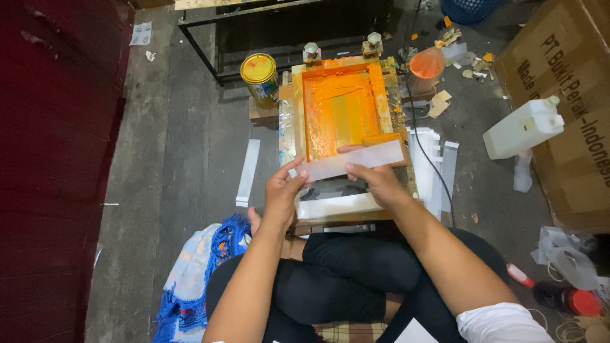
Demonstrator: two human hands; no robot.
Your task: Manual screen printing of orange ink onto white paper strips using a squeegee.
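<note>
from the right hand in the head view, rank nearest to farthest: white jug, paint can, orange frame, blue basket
1. Orange frame: just beyond the right hand, straight ahead.
2. Paint can: farther, ahead and to the left of the frame.
3. White jug: off to the right, by the cardboard box; close to the can's rank.
4. Blue basket: at the top edge, farthest.

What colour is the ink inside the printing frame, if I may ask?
Orange ink, seen in the head view.
</note>
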